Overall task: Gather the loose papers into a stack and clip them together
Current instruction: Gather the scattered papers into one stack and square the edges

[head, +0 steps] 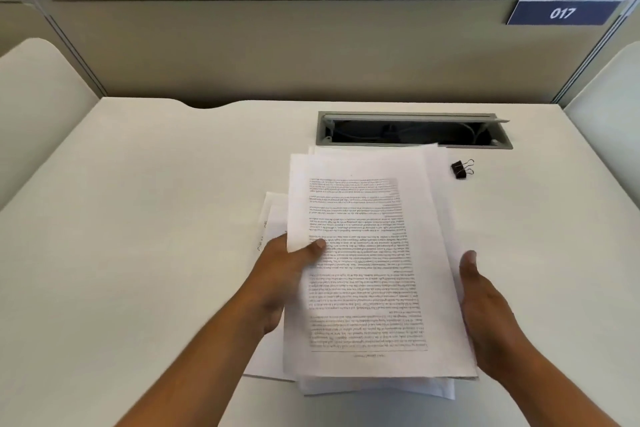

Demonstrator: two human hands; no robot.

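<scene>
Hands flank papers (363, 218): left hand (277, 274) pinches top printed sheet, thumb on text; right hand (485, 308) flat, relaxed, against right edge. Thin white sheets, uneven pile, on smooth pale surface (138, 218); black binder clip (461, 169) lies apart.

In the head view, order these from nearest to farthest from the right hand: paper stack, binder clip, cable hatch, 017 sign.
1. Paper stack, beside the right hand.
2. Binder clip, on the desk beyond it.
3. Cable hatch, behind the clip.
4. 017 sign, on the back partition.
</scene>
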